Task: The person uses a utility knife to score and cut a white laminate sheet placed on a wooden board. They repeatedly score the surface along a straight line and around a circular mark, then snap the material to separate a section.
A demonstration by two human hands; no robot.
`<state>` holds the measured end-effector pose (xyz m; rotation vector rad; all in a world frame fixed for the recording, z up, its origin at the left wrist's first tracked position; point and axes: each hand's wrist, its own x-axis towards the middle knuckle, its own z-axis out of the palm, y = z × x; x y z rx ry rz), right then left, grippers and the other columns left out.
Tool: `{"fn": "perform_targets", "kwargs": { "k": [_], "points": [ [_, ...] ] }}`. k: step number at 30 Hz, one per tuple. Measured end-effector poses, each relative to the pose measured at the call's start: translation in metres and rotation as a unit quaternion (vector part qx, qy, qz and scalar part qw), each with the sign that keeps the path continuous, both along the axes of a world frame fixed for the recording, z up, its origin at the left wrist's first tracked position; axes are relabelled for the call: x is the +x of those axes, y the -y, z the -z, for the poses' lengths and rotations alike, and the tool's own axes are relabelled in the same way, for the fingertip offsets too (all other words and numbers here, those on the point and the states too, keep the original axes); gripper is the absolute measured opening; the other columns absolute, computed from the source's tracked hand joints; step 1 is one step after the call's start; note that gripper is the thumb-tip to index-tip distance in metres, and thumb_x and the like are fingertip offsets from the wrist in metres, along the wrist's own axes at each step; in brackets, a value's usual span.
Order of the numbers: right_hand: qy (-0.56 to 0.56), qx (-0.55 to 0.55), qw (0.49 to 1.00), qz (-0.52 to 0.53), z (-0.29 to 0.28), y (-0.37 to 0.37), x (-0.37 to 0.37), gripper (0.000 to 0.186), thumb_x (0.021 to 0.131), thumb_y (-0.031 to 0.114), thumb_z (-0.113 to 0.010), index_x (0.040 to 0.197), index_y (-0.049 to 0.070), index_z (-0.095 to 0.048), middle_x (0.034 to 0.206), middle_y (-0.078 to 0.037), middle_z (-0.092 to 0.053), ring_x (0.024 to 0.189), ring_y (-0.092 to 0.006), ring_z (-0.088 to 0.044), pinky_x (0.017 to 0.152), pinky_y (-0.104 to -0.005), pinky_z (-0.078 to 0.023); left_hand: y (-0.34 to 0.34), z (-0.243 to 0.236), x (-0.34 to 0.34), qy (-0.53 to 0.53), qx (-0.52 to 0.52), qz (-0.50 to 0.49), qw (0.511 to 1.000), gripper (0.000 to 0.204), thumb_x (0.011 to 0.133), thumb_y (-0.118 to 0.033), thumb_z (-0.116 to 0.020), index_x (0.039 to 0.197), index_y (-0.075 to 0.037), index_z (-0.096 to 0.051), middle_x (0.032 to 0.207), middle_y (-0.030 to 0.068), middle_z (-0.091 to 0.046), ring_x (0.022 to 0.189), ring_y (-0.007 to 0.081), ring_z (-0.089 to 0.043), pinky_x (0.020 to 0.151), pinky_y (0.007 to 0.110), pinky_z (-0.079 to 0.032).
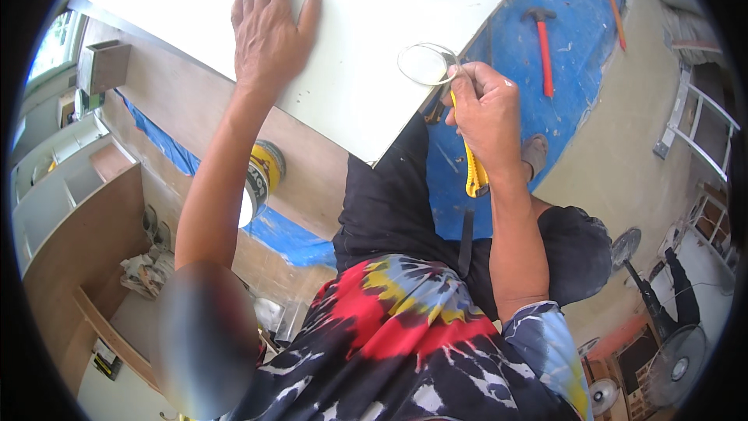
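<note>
My left hand (273, 35) lies flat on a large white board (366, 23), fingers spread, near its left side. My right hand (485, 105) is closed around a yellow utility knife (474, 171), whose handle points down below the fist. It is at the board's right edge, close to the near corner. A thin whitish strip (421, 82) curls in a loop over the board's edge, running to the fingertips of that hand. The knife's blade is hard to make out there.
Right of the board, a hammer (545, 54) with a red handle lies on a blue sheet (506, 23). A yellow and dark can (265, 173) stands below the board's left side. A metal ladder (697, 121) and a fan (679, 365) are at the far right.
</note>
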<state>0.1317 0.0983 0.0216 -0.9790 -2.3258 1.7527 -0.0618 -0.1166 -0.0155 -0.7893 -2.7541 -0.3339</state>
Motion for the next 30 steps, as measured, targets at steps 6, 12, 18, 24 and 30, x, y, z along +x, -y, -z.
{"fn": "perform_targets", "kwargs": {
  "k": [6, 12, 18, 24, 30],
  "points": [
    [-0.03, -0.004, 0.999, -0.026, 0.004, 0.0, -0.007, 0.03, 0.1, 0.016, -0.065, 0.079, -0.004, -0.066, 0.055, -0.011, -0.059, 0.047, -0.0171, -0.059, 0.052, -0.0349, -0.046, -0.004, -0.004, 0.001, 0.007, -0.004, -0.006, 1.0, 0.069, 0.1, -0.056, -0.041, 0.157, -0.017, -0.042, 0.164, 0.0105, -0.039, 0.156, 0.029, -0.027, 0.13, 0.047, -0.015],
    [-0.046, 0.095, 0.994, 0.009, 0.002, -0.007, -0.002, 0.023, 0.1, 0.017, -0.065, 0.089, -0.002, -0.071, 0.067, -0.013, -0.068, 0.053, -0.0197, -0.065, 0.057, -0.0354, -0.05, 0.0, -0.004, -0.001, -0.001, 0.003, 0.002, 1.0, 0.067, 0.101, -0.055, -0.041, 0.155, -0.014, -0.045, 0.163, 0.0117, -0.041, 0.156, 0.0291, -0.028, 0.13, 0.046, -0.014],
    [0.003, -0.063, 0.998, -0.004, -0.001, -0.008, 0.009, 0.022, 0.1, 0.018, -0.066, 0.089, -0.001, -0.07, 0.065, -0.008, -0.068, 0.051, -0.0149, -0.064, 0.054, -0.0309, -0.049, 0.001, -0.005, -0.003, 0.006, -0.02, -0.012, 1.0, 0.068, 0.101, -0.057, -0.041, 0.158, -0.019, -0.042, 0.165, 0.0084, -0.039, 0.156, 0.0281, -0.026, 0.13, 0.047, -0.015],
    [0.012, 0.011, 1.0, -0.021, 0.004, 0.001, 0.008, 0.022, 0.099, 0.017, -0.067, 0.088, -0.001, -0.07, 0.062, -0.009, -0.066, 0.05, -0.0151, -0.062, 0.053, -0.0326, -0.047, -0.018, -0.04, 0.011, 0.166, -0.072, -0.071, 0.981, 0.064, 0.109, -0.041, -0.037, 0.159, -0.002, -0.031, 0.168, 0.0191, -0.026, 0.158, 0.0345, -0.016, 0.13, 0.049, -0.01],
    [-0.051, 0.082, 0.994, -0.047, 0.011, 0.007, 0.001, 0.023, 0.098, 0.015, -0.067, 0.085, -0.003, -0.068, 0.063, -0.016, -0.064, 0.054, -0.0271, -0.063, 0.057, -0.0382, -0.047, -0.016, -0.026, 0.004, 0.146, -0.079, -0.074, 0.983, 0.065, 0.107, -0.042, -0.041, 0.157, -0.001, -0.035, 0.167, 0.0186, -0.03, 0.158, 0.034, -0.019, 0.13, 0.05, -0.012]
  ]
}}
